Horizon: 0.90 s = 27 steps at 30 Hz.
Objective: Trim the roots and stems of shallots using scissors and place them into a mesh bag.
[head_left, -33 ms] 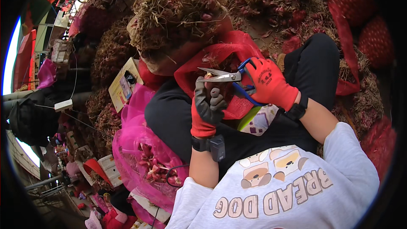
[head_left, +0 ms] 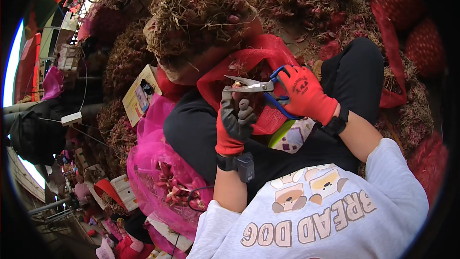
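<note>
My right hand (head_left: pixel 306 95), in a red glove, is closed round the blue handles of a pair of scissors (head_left: pixel 261 87). Their blades are parted and point left, over the fingertips of my left hand (head_left: pixel 231 127). That hand wears a red glove with a dark grey palm and pinches a small shallot (head_left: pixel 236 85), mostly hidden by the blades and fingers. Beneath both hands, a red mesh bag (head_left: pixel 273 48) lies open across my lap. To the left of my leg, a pink mesh bag (head_left: pixel 143 163) holds several shallots (head_left: pixel 177 187) with bare, trimmed-looking ends.
Just ahead stands a sack (head_left: pixel 187 69) heaped with dried shallots (head_left: pixel 201 14). More shallot bunches (head_left: pixel 316 0) cover the ground at far right, near full red mesh sacks (head_left: pixel 395 0). A cardboard piece with a phone-like object (head_left: pixel 142 95) lies left of my knee.
</note>
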Each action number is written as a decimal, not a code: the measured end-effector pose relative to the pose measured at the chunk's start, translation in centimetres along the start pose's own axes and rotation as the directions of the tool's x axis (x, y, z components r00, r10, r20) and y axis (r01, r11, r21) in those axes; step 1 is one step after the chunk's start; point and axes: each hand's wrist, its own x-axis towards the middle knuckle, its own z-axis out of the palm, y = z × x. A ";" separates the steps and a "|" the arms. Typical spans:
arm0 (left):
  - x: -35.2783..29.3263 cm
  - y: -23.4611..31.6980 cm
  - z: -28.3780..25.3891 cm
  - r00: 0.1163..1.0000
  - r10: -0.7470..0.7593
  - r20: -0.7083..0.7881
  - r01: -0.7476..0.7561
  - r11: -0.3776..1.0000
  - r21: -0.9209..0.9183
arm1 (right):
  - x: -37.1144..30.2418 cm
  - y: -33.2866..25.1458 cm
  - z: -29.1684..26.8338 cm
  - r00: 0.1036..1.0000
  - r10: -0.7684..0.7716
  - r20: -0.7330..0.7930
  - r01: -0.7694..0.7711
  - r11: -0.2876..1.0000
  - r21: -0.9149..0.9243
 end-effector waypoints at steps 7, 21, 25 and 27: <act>-0.2 -0.4 -1.0 0.999 0.030 0.029 -0.033 0.996 0.083 | -0.4 1.5 0.8 0.982 -0.014 0.186 0.026 0.998 -0.062; 1.0 -2.3 0.5 0.832 0.534 0.151 -0.546 0.741 0.391 | -0.5 -0.5 1.1 1.000 -0.008 0.016 0.005 0.977 0.215; 1.4 -2.4 -0.4 0.838 0.519 0.171 -0.543 0.758 0.360 | -0.7 -0.8 1.2 0.998 0.008 0.055 -0.015 0.992 0.123; 1.5 -2.4 -1.3 0.843 0.490 0.221 -0.538 0.781 0.318 | -0.8 -0.7 1.6 0.999 0.012 0.041 -0.016 0.995 0.100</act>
